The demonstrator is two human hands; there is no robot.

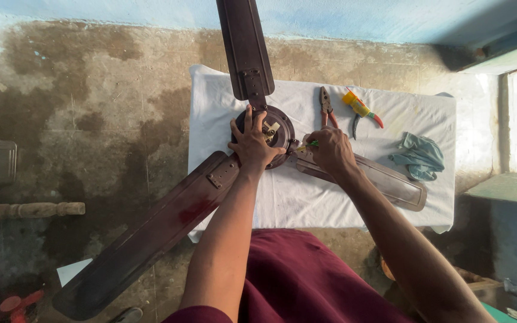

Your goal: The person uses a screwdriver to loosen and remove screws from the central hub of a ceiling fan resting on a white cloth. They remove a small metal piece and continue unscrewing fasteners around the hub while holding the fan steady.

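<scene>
Closest to me, maroon cloth [306, 281] over the lap, both bare forearms reaching out from it. To the left, low down, the long fan blade [151, 233] sticks out past the table edge, over the stained floor [91, 107].

Next out, my left hand [251, 143] sits on the fan hub [279, 128]. Fingers are spread and curled over the hub's near-left rim, thumb out to the side, pressing rather than gripping; nothing is closed inside the palm.

Just right of it, my right hand [330, 149] is closed into a fist around a screwdriver [307, 145]. Only the green-yellow tip end shows, pointing left toward the hub. That hand rests above the right blade [384, 179], which runs off toward the table's right side.

The fan lies flat on a white cloth [306, 197] covering the table, hub about centre-left.

Further out, the third blade [243, 48] points straight away from me, past the cloth's far edge. Right of it lie brown-handled pliers [327, 107], then pliers [363, 112] with yellow and orange-green grips, touching or nearly so. Further right, a crumpled teal rag [419, 157].

Far back, a pale blue wall [360, 18].
</scene>
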